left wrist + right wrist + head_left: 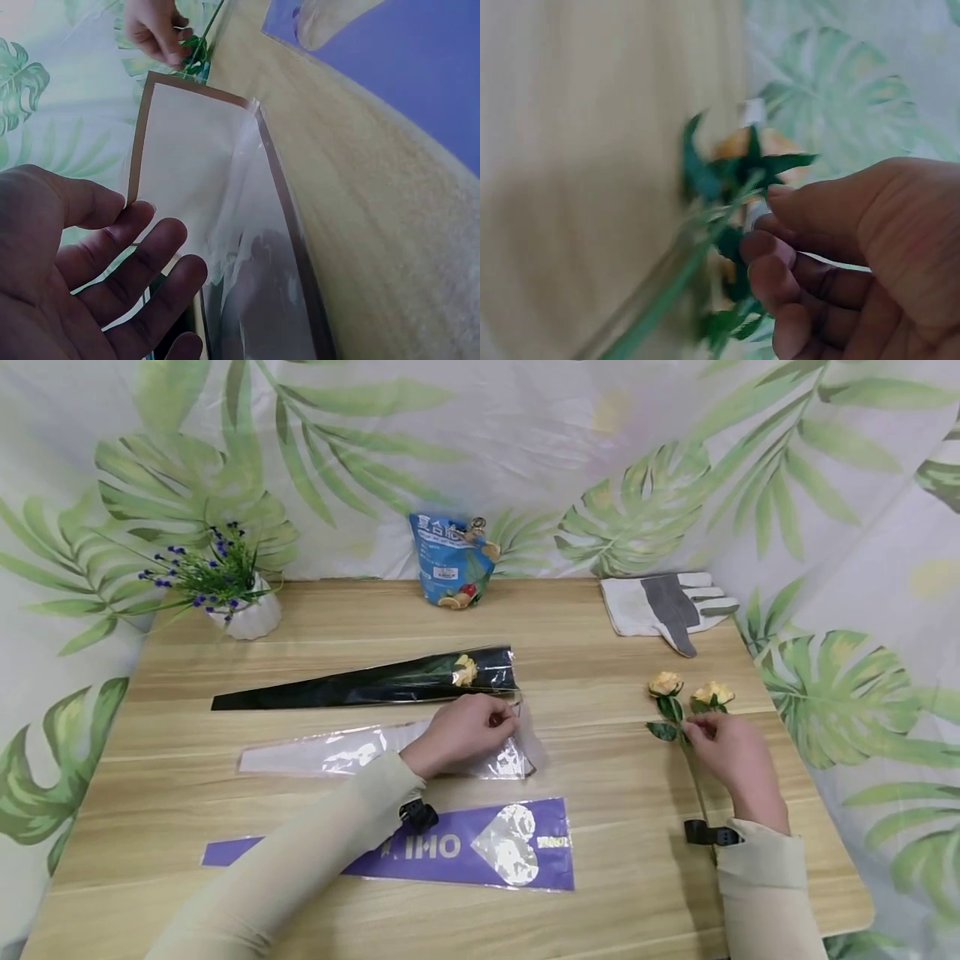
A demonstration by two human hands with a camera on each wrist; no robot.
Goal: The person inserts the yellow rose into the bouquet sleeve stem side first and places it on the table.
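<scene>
My left hand [468,727] pinches the open end of a white flower sleeve [195,142] with a brown border and clear front, between thumb and index finger. The other fingers spread loosely beside it. Over at the right, my right hand [731,752] pinches a yellow rose [666,683] by its green stem, just under the bloom; in the right wrist view thumb and index meet near its leaves, somewhat blurred. A second yellow rose [712,693] lies just behind that hand, its stem mostly hidden.
Behind the white sleeve lies a black sleeve [337,687] with a yellow rose inside. A purple sleeve [510,843] lies in front, partly under the left forearm. Along the back stand a potted plant [253,610], a blue bag [453,564] and a work glove [667,606].
</scene>
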